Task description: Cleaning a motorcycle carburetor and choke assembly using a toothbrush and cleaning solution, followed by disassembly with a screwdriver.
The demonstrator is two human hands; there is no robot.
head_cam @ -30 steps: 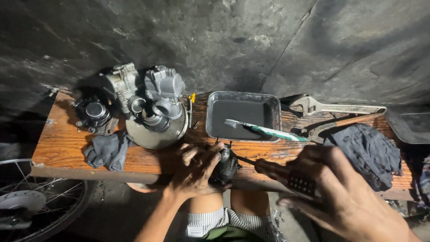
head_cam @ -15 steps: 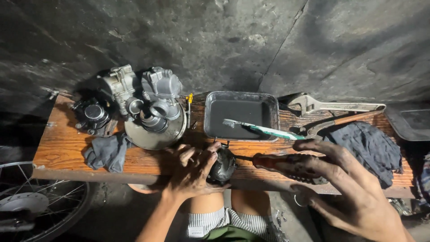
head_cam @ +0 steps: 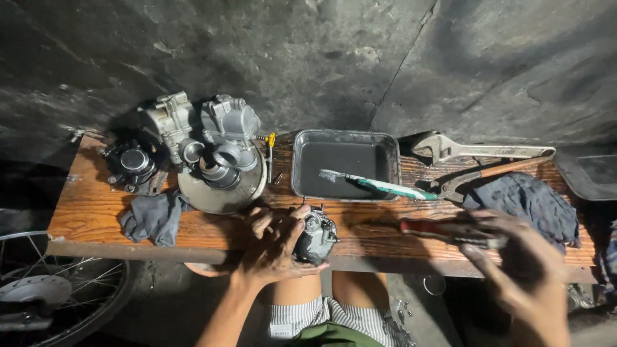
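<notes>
Hands come first, close to the camera. The left hand (head_cam: 273, 247) is wrapped around a small dark metal engine part (head_cam: 316, 236) and holds it tight at the near edge of the long brown wooden bench (head_cam: 96, 209). The thumb sits on top of the part and the fingers curl at its side. The right hand (head_cam: 520, 270) is blurry. Its fingers are spread out and loose, right over a red-handled screwdriver (head_cam: 450, 232) that lies flat on the bench. I cannot tell if the hand touches the screwdriver or grips it. The two hands are well apart.

Below the bench, striped shorts (head_cam: 315, 318) show, and a spoked bike wheel (head_cam: 51, 295) sits at the far left.

Farther back on the bench, a crumpled grey rag (head_cam: 151, 218) lies on the left, and a dark blue cloth (head_cam: 527, 199) lies on the right. In the middle stands a grey metal tray (head_cam: 302, 164), and a green and white toothbrush (head_cam: 379, 185) rests across it. Left of the tray is a round metal plate (head_cam: 222, 199) with silver engine parts (head_cam: 205, 132) on it, and a black round part (head_cam: 132, 164) beside them. Right of the tray lie a big silver wrench (head_cam: 479, 149) and pliers with brown handles (head_cam: 488, 175). Behind it all is a rough dark wall (head_cam: 321, 58).
</notes>
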